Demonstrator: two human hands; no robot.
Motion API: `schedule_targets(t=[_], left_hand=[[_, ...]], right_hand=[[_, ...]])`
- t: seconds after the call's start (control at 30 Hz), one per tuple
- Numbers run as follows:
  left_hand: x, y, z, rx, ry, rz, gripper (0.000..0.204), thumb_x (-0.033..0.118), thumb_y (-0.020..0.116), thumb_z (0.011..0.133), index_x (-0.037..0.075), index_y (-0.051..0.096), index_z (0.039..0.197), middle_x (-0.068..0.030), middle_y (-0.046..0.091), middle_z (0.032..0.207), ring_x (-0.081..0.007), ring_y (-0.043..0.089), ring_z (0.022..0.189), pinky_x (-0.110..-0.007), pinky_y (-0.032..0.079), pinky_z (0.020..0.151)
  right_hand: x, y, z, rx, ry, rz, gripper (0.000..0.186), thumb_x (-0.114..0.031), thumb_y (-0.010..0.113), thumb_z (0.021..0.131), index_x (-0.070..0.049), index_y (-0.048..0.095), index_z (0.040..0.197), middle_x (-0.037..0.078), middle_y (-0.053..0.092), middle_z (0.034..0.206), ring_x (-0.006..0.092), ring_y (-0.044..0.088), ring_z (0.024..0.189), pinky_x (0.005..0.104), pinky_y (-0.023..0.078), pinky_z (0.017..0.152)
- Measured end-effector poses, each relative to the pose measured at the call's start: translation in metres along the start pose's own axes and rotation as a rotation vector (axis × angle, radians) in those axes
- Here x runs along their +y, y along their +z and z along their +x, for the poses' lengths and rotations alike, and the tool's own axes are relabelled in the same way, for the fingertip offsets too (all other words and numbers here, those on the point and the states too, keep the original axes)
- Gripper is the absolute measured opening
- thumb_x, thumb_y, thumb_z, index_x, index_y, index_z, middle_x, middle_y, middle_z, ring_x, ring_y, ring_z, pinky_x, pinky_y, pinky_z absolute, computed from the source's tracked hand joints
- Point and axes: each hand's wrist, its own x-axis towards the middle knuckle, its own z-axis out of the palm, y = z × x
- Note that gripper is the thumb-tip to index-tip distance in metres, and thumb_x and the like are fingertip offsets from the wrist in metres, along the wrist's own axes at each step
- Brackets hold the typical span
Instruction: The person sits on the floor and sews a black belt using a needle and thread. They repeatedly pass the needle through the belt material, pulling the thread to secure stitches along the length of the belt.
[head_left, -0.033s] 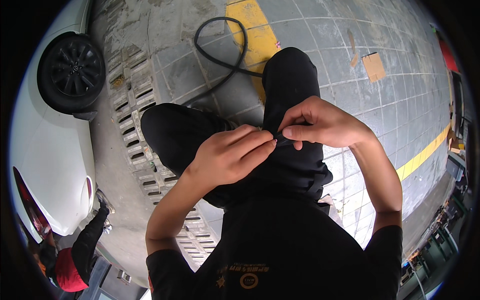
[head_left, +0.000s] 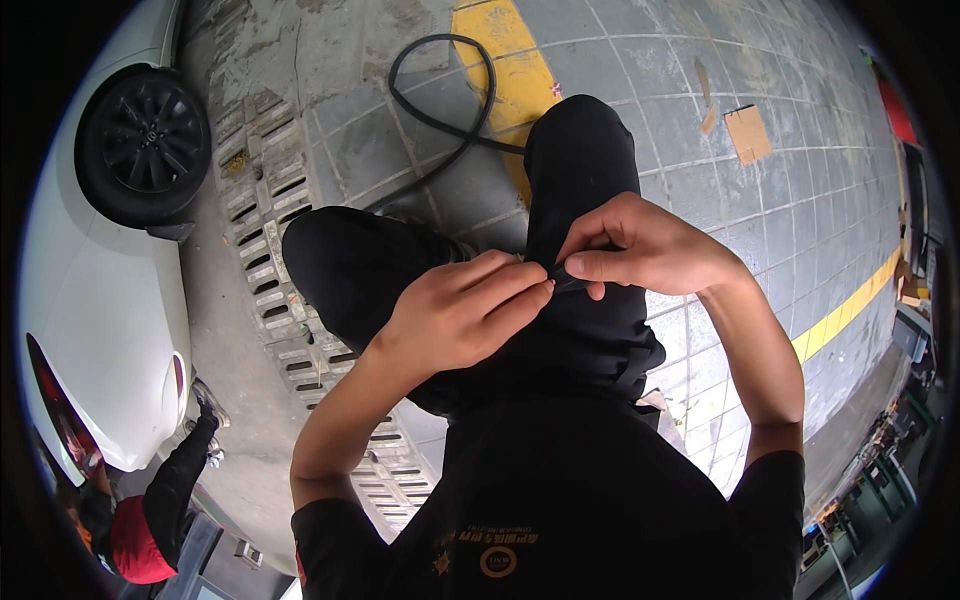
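black slim piece above our right thigh: fingers of our right hand pinch it; those of our left hand bunch at its end, grip hidden. we judge the handling unfinished, the remainder unclear. a dark hose loops over the floor's yellow stripe.

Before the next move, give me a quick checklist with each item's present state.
1. Right hand pinching the small black piece: ok.
2. Left hand at that piece's left end: ok.
3. Left thumb's grip: cannot tell, hidden.
4. Thick black flexible hose or cable free of crossings: not ok, it crosses itself.
5. Piece joined to that hose or cable: cannot tell.
6. Co-worker in red and black clothing away from both hands: ok.
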Motion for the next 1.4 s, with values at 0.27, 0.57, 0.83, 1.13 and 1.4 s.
schedule_targets(t=[0.27, 0.57, 0.83, 1.13, 1.4], left_hand=[[0.003, 0.008, -0.005, 0.021, -0.439, -0.397, 0.014, -0.001, 0.073, 0.073, 0.003, 0.067, 0.085, -0.0061, 0.065, 0.084, -0.0164, 0.064, 0.069, -0.025, 0.052, 0.057], [0.005, 0.006, -0.002, -0.085, -0.821, -0.637, 0.014, -0.005, 0.069, 0.077, 0.000, 0.069, 0.090, -0.0074, 0.067, 0.084, -0.0116, 0.065, 0.071, -0.022, 0.052, 0.063], [0.011, 0.020, -0.015, 0.008, -0.476, -0.335, 0.020, -0.003, 0.074, 0.070, 0.007, 0.071, 0.088, -0.0052, 0.064, 0.083, -0.0178, 0.062, 0.071, -0.026, 0.050, 0.058], [0.014, 0.020, -0.024, -0.080, 0.022, 0.068, 0.022, 0.004, 0.069, 0.071, 0.000, 0.068, 0.093, -0.0067, 0.058, 0.086, -0.0189, 0.060, 0.075, -0.027, 0.053, 0.063], [0.005, 0.003, -0.018, -0.179, 0.163, 0.112, 0.019, 0.009, 0.065, 0.072, 0.002, 0.067, 0.090, -0.0043, 0.057, 0.087, -0.0164, 0.057, 0.079, -0.023, 0.053, 0.065]], right_hand=[[0.012, 0.005, 0.002, 0.029, -0.037, 0.020, 0.019, -0.013, 0.059, 0.088, 0.004, 0.066, 0.087, 0.003, 0.060, 0.068, 0.0081, 0.057, 0.064, 0.0236, 0.042, 0.060], [0.015, 0.004, 0.004, 0.009, 0.053, -0.081, 0.016, -0.014, 0.059, 0.090, 0.002, 0.064, 0.090, 0.002, 0.061, 0.071, 0.0072, 0.060, 0.065, 0.0215, 0.044, 0.054], [0.016, 0.007, 0.002, -0.037, 0.131, -0.162, 0.022, -0.019, 0.057, 0.091, 0.002, 0.064, 0.087, 0.003, 0.060, 0.064, 0.0077, 0.058, 0.061, 0.0218, 0.045, 0.055], [0.023, 0.012, 0.001, -0.150, 0.144, -0.236, 0.030, -0.020, 0.054, 0.092, -0.001, 0.057, 0.070, -0.003, 0.045, 0.056, 0.0048, 0.037, 0.050, 0.0249, 0.031, 0.046], [0.038, 0.018, 0.000, -0.112, 0.063, -0.006, 0.030, -0.022, 0.055, 0.093, -0.001, 0.058, 0.072, -0.006, 0.043, 0.057, 0.0036, 0.034, 0.053, 0.0227, 0.029, 0.048]])
